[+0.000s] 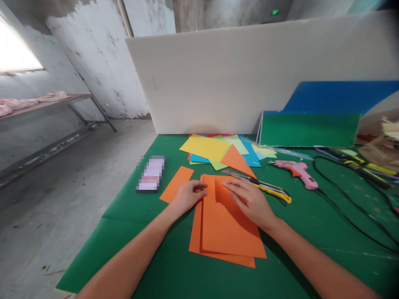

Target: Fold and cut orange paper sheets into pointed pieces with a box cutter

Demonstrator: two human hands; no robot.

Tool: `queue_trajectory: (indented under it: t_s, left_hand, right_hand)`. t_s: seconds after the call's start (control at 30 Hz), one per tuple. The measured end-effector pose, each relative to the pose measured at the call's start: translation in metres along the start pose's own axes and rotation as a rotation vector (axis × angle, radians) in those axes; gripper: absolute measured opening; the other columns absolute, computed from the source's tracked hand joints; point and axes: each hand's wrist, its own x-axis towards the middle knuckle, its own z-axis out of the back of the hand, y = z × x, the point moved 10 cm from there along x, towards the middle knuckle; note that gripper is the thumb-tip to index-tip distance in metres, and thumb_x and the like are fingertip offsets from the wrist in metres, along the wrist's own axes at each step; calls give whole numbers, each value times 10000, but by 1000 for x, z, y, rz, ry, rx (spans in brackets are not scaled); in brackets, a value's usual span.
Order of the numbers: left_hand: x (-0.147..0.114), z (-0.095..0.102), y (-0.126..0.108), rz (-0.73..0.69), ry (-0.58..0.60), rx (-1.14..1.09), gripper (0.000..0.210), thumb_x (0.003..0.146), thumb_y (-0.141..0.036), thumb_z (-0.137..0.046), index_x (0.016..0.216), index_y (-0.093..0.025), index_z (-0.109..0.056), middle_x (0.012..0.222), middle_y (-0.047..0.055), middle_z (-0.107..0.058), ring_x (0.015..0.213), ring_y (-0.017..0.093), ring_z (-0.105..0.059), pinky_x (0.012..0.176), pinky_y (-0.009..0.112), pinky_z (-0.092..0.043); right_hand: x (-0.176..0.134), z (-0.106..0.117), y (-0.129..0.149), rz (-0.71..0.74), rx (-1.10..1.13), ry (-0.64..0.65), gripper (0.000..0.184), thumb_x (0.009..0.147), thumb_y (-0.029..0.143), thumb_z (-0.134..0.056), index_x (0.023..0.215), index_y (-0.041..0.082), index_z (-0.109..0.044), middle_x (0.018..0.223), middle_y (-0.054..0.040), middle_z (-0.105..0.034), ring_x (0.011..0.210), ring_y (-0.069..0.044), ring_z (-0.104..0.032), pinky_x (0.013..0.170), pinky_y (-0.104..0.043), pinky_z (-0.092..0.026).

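Two orange paper sheets (pixel 230 232) lie overlapped and slightly askew in front of me. My right hand (pixel 249 201) is at the upper right of the top sheet, its fingers together on a raised, shaded part of the orange paper. My left hand (pixel 188 196) is at the upper left edge of the sheets, fingers bent, with a gap between thumb and forefinger and nothing visible in it. A smaller orange piece (pixel 176 185) lies partly under my left hand. Just beyond my right hand is a yellow utility knife (pixel 274 192) with its blade out.
Behind the sheets are a yellow sheet (pixel 204 146), other coloured papers and an orange triangle (pixel 237 161). A blurred phone (pixel 151 173) lies left. To the right are a pink glue gun (pixel 297 170) with a black cord, pliers (pixel 368 168) and a green board (pixel 308 129).
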Motion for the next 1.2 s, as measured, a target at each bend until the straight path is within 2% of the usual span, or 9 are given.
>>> queue_trajectory:
  t_s: [0.27, 0.4, 0.6, 0.7, 0.83, 0.9, 1.0, 1.07, 1.2]
  left_hand:
    - [0, 0, 0, 19, -21, -190, 336, 693, -175, -735, 1007, -162, -617, 733, 1, -653, 615, 130, -634, 570, 227, -485]
    - [-3, -1, -5, 16, -28, -250, 358, 733, -231, -717, 1044, -173, -548, 672, -32, -612, 534, 111, -592, 540, 225, -459]
    - [-2, -1, -5, -4, -56, -246, 478, 651, -178, -770, 1049, -186, -506, 625, -73, -572, 516, 91, -555, 541, 203, -417]
    - [-1, 0, -5, 6, -60, -303, 524, 640, -181, -784, 1060, -201, -471, 627, -83, -576, 504, 85, -551, 542, 198, -412]
    - [-3, -3, -6, 19, -38, -345, 570, 638, -220, -813, 1083, -199, -459, 654, -61, -619, 569, 108, -599, 571, 208, -423]
    - [-5, -6, -8, 15, -20, -378, 581, 638, -230, -824, 1093, -194, -464, 676, -47, -638, 624, 121, -628, 625, 225, -443]
    - [-8, -13, -14, 1, 12, -426, 592, 644, -271, -832, 1104, -193, -468, 707, -32, -657, 679, 136, -648, 684, 251, -456]
    - [-11, -18, -17, -4, 36, -432, 592, 660, -299, -824, 1118, -195, -464, 715, -27, -664, 679, 137, -645, 684, 256, -456]
    - [-13, -23, -19, -15, 58, -423, 572, 687, -298, -807, 1129, -197, -458, 715, -28, -668, 666, 132, -635, 672, 254, -457]
  right_hand:
    - [-5, -18, 42, 251, -84, 117, 286, 979, 196, -448, 1197, 184, -634, 1111, -104, -682, 992, -219, -604, 855, -385, -523]
    - [-9, -29, 57, 360, -203, 148, 297, 988, 174, -412, 1172, 160, -644, 1084, -114, -702, 930, -220, -619, 807, -375, -525]
    - [-10, -34, 68, 375, -139, 160, 261, 975, 218, -468, 1134, 154, -665, 1076, -103, -710, 902, -223, -633, 789, -364, -524]
    - [-2, -19, 55, 231, 50, 124, 274, 961, 279, -507, 1172, 194, -659, 1127, -93, -695, 1014, -230, -624, 901, -390, -496]
    - [8, 7, -8, -240, 408, -40, 271, 928, 392, -540, 1070, 236, -710, 1142, -83, -692, 1105, -246, -604, 968, -411, -465]
    - [5, -2, -38, -485, 646, -15, 394, 881, 494, -569, 1146, 222, -677, 1146, -96, -687, 1031, -249, -638, 910, -409, -502]
    - [-7, -31, -53, -722, 847, 165, 561, 825, 560, -611, 1266, 213, -600, 1136, -96, -683, 946, -233, -655, 841, -383, -520]
    - [-13, -44, -51, -782, 850, 279, 528, 802, 558, -646, 1204, 215, -639, 1114, -78, -689, 974, -237, -639, 826, -353, -504]
    - [-13, -52, -36, -734, 876, 393, 434, 786, 538, -671, 1056, 199, -687, 1008, -45, -691, 907, -221, -619, 725, -291, -471]
